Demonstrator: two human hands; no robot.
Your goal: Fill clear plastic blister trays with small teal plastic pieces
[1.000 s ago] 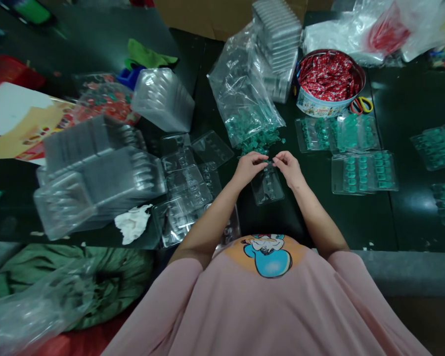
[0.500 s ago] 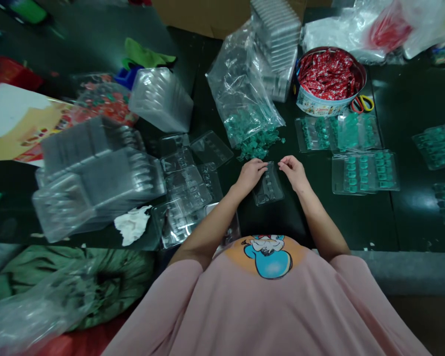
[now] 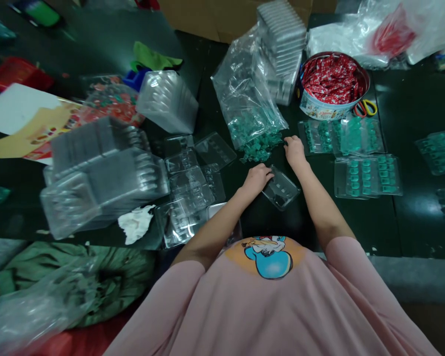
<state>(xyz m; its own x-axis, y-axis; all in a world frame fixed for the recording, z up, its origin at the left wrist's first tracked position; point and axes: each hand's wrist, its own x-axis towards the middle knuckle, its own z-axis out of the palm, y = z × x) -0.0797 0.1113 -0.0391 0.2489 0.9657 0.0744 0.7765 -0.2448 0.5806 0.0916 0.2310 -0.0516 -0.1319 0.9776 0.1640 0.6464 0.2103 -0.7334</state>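
Observation:
My left hand (image 3: 257, 179) grips the left edge of a clear plastic blister tray (image 3: 282, 189) that lies tilted on the dark table in front of me. My right hand (image 3: 294, 150) reaches forward to the loose pile of small green pieces (image 3: 260, 146) spilling from a clear plastic bag (image 3: 246, 99); its fingers curl down at the pile's right edge, and what they hold, if anything, is hidden.
Filled trays with green pieces (image 3: 367, 175) lie to the right. A round tin of red sachets (image 3: 332, 84) and scissors (image 3: 367, 108) sit behind them. Stacks of empty clear trays (image 3: 104, 173) crowd the left, with loose trays (image 3: 193, 183) and a crumpled tissue (image 3: 135, 222).
Both hands were together at the top of the clear tray. My right hand has moved forward to the green pile; my left hand dropped back and turned the tray.

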